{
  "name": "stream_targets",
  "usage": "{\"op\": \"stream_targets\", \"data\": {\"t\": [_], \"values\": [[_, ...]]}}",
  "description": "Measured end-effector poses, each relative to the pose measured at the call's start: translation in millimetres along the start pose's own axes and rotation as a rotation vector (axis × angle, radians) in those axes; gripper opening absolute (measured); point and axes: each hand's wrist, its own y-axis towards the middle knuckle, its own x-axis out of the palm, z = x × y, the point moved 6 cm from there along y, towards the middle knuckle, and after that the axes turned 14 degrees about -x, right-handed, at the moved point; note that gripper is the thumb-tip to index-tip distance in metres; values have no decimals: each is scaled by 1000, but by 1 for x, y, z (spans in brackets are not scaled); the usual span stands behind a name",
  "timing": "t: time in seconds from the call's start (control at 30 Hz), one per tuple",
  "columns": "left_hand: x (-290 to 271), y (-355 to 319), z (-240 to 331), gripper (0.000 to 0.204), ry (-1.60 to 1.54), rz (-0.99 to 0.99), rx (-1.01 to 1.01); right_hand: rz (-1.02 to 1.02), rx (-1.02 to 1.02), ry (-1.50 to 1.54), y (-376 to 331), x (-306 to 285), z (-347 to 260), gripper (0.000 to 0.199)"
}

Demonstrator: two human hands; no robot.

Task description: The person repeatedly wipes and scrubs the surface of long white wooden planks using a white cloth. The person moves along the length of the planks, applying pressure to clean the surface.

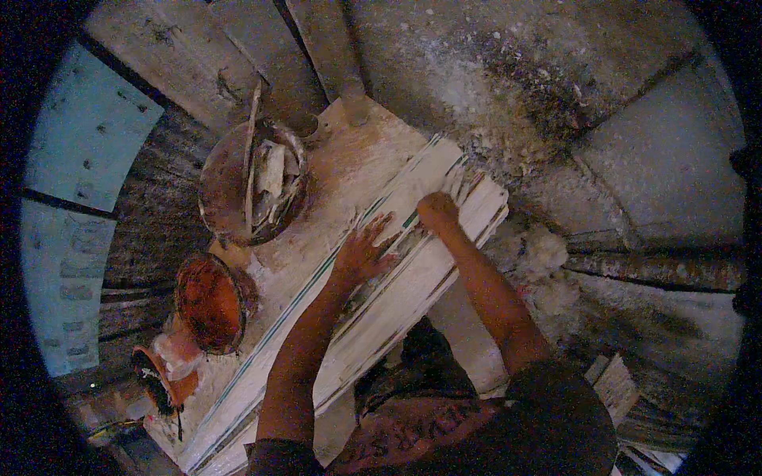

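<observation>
Long pale strips (pixel 397 282) with dark gaps between them lie diagonally in front of me. A thin green line runs along the strip on the left side (pixel 317 274). My left hand (pixel 367 250) rests on these strips with its fingers spread. Farther along, near their far end, my right hand (pixel 438 212) is closed into a fist low over the strips. What it holds, if anything, is hidden by the fingers.
On the left of the dusty pale board (pixel 333 178) stands a large round basin (pixel 222 198), with a stick (pixel 252 159) and pale scraps in it. Nearer are an orange-red bowl (pixel 210 304) and a smaller orange container (pixel 182 389). Pale debris (pixel 548 95) covers the floor at the far right.
</observation>
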Motion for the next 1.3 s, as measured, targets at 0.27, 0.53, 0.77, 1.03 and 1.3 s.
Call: {"op": "stream_targets", "data": {"t": [0.27,0.53,0.77,1.03,1.3], "values": [[16,4,-16,58,68,18,-153,-7,-97,-259,63,-1,133,23],[26,-189,-79,64,23,-203,-617,-235,-619,54,-43,39,-215,22],[22,-329,-97,58,30,-72,-1043,-448,-554,146,-44,36,-285,19],[-4,-364,-71,57,-266,239,-1204,-220,-231,-7,53,20,-36,25],[-1,-407,-61,58,-190,239,-1198,-17,-56,-318,102,35,107,26]]}}
